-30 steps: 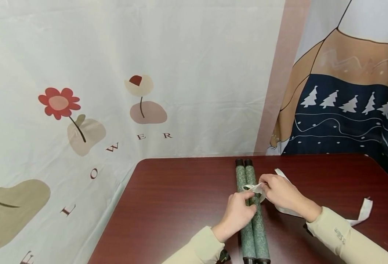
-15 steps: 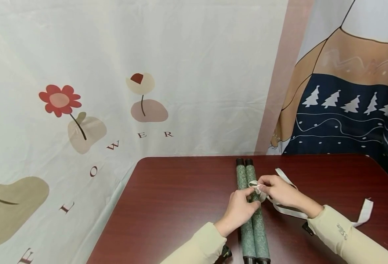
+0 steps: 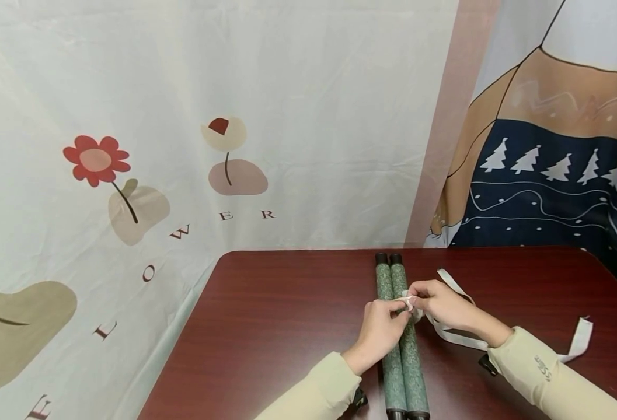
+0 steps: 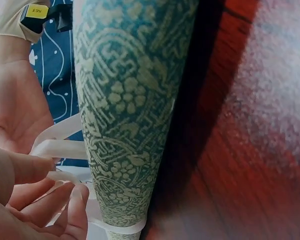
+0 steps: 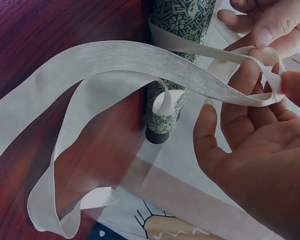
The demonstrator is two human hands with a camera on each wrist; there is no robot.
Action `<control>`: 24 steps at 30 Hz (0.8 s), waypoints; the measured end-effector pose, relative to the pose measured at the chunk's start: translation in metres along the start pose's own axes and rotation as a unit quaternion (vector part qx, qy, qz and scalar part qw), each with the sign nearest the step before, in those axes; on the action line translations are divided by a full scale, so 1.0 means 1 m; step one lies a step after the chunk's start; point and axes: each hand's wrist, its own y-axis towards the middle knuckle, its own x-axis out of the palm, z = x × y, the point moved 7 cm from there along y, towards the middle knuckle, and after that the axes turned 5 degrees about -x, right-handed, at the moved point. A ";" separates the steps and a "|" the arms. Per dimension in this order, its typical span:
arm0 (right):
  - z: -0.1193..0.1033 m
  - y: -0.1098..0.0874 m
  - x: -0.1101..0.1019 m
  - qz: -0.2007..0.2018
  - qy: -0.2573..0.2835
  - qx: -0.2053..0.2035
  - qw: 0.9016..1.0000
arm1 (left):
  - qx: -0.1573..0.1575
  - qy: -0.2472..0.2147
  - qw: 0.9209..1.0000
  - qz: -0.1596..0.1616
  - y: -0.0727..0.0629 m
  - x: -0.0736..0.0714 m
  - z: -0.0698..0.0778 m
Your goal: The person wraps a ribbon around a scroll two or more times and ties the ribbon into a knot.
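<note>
A scroll rolled from both ends into two green patterned rolls with black tips lies lengthwise on the table. White ribbon passes around the rolls, and its long tails trail off to the right. Over the right-hand roll, my left hand pinches the ribbon between thumb and fingers. My right hand meets it there and also pinches the ribbon. A loop of ribbon stretches across the right fingers in the right wrist view. Green floral brocade fills much of the left wrist view. The fingers partly hide where the ribbon crosses itself.
The dark red wooden table reaches back to a pale curtain printed with flowers and letters. A navy cloth with white trees hangs at the right. A ribbon end lies near the right sleeve.
The ribbon loop between the hands has become smaller. My left hand has shifted slightly right, closer to the right fingers. The rolls have stayed in place.
</note>
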 end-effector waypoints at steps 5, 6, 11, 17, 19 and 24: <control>0.000 -0.001 0.000 -0.001 0.006 -0.006 1.000 | 0.005 -0.006 1.000 0.001 0.000 -0.001 0.001; -0.001 -0.001 0.000 0.000 0.005 -0.008 1.000 | 0.006 -0.007 1.000 0.003 0.000 -0.002 0.001; -0.001 -0.001 0.000 0.007 -0.004 -0.015 1.000 | 0.028 0.010 0.999 0.013 -0.002 -0.004 0.001; 0.001 -0.002 -0.002 0.005 -0.016 -0.015 1.000 | 0.037 0.020 0.999 0.017 -0.004 -0.007 -0.001; 0.003 -0.003 -0.002 0.004 -0.018 -0.011 1.000 | 0.027 0.000 1.000 0.013 -0.005 -0.009 -0.002; 0.006 -0.004 -0.003 0.004 -0.005 -0.002 1.000 | -0.014 -0.071 0.997 0.000 -0.005 -0.014 -0.004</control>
